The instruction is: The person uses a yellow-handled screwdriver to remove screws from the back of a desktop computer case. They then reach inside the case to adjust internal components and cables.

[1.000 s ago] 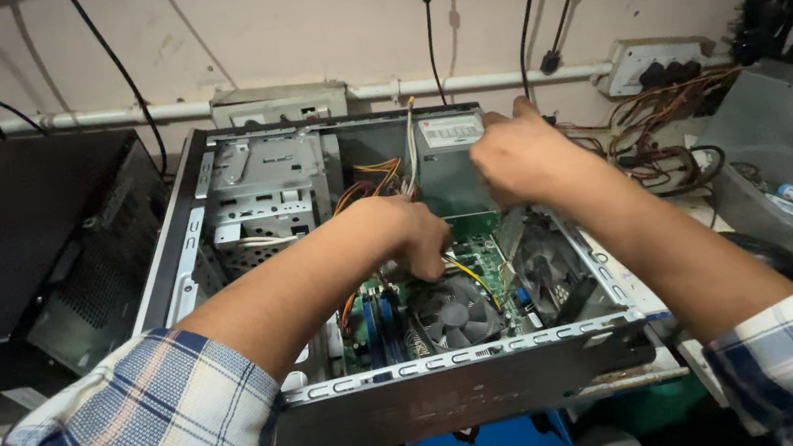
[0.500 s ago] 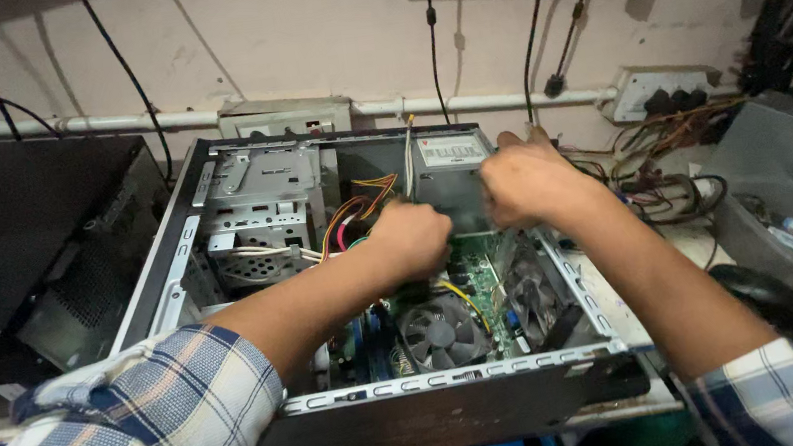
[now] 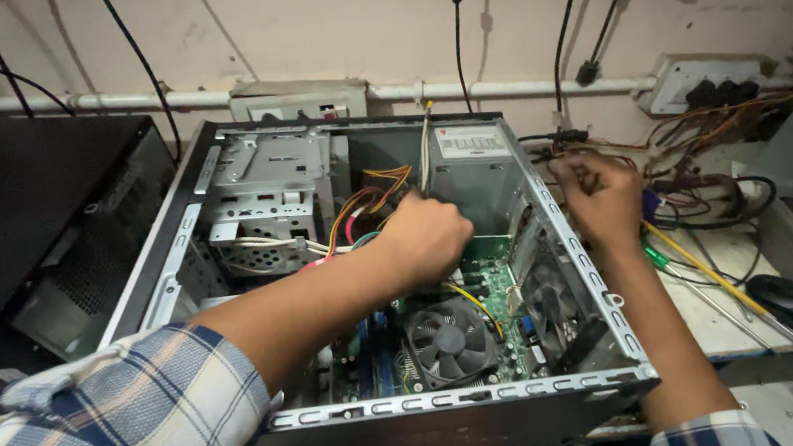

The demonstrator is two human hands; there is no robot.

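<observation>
Fingers of the left hand [image 3: 428, 234] curl shut deep in the open case [image 3: 583, 261], among the coloured wires [image 3: 364, 207] just left of the grey power supply [image 3: 474, 178]; whether they grip a wire I cannot tell. The right hand [image 3: 600, 198], which half a second ago worked over the power supply, has come out past the right wall, fingers pinched around something too small to make out, above the screwdrivers [image 3: 716, 280] on the worktop [image 3: 720, 314]. Near the hands, a cooler fan [image 3: 448, 340] sits on the green board [image 3: 495, 286].
</observation>
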